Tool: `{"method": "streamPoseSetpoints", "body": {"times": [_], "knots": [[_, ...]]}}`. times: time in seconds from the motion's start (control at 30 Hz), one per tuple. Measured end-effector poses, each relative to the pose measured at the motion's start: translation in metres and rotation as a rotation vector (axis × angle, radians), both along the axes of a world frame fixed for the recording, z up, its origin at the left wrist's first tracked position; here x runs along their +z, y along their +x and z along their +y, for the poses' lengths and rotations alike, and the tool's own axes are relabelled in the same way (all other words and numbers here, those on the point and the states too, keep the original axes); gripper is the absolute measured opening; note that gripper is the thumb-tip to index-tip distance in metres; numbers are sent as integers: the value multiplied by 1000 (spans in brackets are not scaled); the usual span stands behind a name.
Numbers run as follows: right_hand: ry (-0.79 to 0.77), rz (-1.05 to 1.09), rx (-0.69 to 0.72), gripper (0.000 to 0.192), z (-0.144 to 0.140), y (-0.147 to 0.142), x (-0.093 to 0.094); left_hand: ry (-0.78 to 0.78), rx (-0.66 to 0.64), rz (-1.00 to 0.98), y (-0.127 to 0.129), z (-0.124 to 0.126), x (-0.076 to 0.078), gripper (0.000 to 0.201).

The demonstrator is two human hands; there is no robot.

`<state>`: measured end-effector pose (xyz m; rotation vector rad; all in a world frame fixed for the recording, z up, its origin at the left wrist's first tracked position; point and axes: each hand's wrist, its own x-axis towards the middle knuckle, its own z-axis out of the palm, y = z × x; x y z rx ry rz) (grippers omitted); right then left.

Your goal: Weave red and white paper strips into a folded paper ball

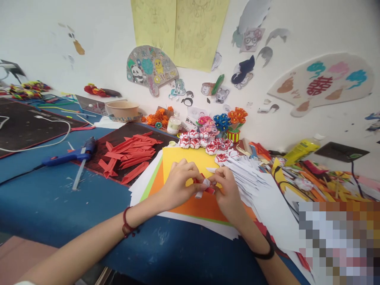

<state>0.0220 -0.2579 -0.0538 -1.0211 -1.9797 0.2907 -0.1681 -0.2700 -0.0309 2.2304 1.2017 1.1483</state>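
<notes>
Between my two hands is a small red and white folded paper piece (204, 186), held over a stack of coloured sheets. My left hand (181, 183) pinches its left side with thumb and forefinger. On its right, the fingers of my right hand (228, 194) are closed on the same piece, and a white pointed paper strip (211, 170) sticks out by them. Underneath lie yellow paper (172, 158) and orange paper (190, 209). Just beyond, several finished red and white paper balls (194, 141) sit in rows. White folded strips (249, 174) lie to the right.
Red folded strips (130, 152) are heaped on a dark mat at left, beside a blue glue gun (67, 156). Paper flowers (222, 122), a glue bottle (174, 124) and a bowl (122, 111) stand along the wall. Paper scraps and a yellow bottle (304, 149) crowd the right.
</notes>
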Motion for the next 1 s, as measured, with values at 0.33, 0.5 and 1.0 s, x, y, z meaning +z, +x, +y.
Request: {"method": "streamPoseSetpoints", "body": {"times": [0.33,0.5,1.0], "knots": [[460,-219,-111,8,-11,1,6,-34,71,-69,-6,3,2,19],[572,-330,-50,9,-10,-1,0,-46,58,-38,-5,2,3,23],[534,-436,40,24,-13,-7,-3,-43,94,-52,-8,9,4,21]]}}
